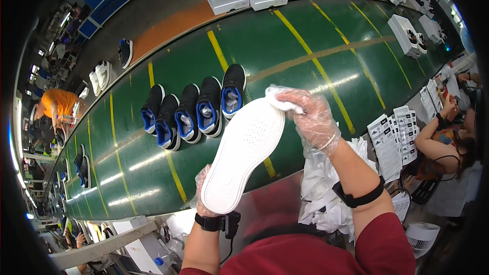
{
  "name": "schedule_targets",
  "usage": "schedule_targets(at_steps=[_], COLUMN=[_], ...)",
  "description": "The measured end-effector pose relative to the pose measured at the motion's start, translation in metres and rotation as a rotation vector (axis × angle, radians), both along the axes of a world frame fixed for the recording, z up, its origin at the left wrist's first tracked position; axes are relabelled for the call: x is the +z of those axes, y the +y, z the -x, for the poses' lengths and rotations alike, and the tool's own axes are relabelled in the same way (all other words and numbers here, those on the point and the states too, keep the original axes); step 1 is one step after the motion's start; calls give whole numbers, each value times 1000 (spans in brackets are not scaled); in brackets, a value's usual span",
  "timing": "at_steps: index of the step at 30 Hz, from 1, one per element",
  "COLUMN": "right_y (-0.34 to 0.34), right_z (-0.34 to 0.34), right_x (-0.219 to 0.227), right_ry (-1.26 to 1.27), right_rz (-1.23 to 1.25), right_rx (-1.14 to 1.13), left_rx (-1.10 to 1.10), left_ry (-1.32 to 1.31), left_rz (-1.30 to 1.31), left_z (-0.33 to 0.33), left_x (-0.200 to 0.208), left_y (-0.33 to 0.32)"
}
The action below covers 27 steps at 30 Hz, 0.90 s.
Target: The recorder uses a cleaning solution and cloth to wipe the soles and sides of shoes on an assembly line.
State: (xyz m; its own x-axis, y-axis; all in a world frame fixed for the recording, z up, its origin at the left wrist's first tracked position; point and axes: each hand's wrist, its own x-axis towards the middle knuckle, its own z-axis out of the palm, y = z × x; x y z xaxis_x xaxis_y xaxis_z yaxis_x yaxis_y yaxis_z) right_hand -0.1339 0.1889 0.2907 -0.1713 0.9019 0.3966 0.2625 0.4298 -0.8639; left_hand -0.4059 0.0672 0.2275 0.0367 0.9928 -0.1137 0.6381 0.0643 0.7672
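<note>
A shoe (pixel 244 147) is tilted up over the near edge of the belt, its white sole facing me. My left hand (pixel 201 187), in a clear plastic glove, grips it from behind at the lower left end; most of its fingers are hidden. At the upper end, my gloved right hand (pixel 317 119) pinches a folded white cloth (pixel 281 102) against the sole's edge. Just beyond the sole, several black shoes with blue linings (pixel 188 112) stand in a row, white stuffing in some of them.
The green conveyor belt (pixel 300 79) with yellow stripes curves across the view. Crumpled white paper (pixel 326 188) and printed sheets (pixel 392 142) lie right of me. Open boxes with shoes (pixel 224 0) line the far side. Co-workers are at both ends.
</note>
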Motion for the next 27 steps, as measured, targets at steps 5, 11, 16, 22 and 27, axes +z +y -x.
schedule_targets(at_steps=[5, 11, 16, 22, 27], right_y=[-36, -76, -116, -110, -34], right_z=[19, 53, 76, 58, 67], right_x=[1, -5, 8, 7, 28], right_ry=[-104, -283, -119, -231, -313], right_rz=[-268, -305, -86, -190, -397], right_rx=[-372, -276, 174, 402, 257], left_rx=[190, 410, 485, 458, 309], left_ry=[-692, -1872, -1999, -1828, -1782], left_rz=[121, 554, 414, 454, 505], left_z=[-6, -32, -34, -11, -16], left_x=[-11, 40, 22, 14, 11], left_y=[1, 29, 40, 58, 62])
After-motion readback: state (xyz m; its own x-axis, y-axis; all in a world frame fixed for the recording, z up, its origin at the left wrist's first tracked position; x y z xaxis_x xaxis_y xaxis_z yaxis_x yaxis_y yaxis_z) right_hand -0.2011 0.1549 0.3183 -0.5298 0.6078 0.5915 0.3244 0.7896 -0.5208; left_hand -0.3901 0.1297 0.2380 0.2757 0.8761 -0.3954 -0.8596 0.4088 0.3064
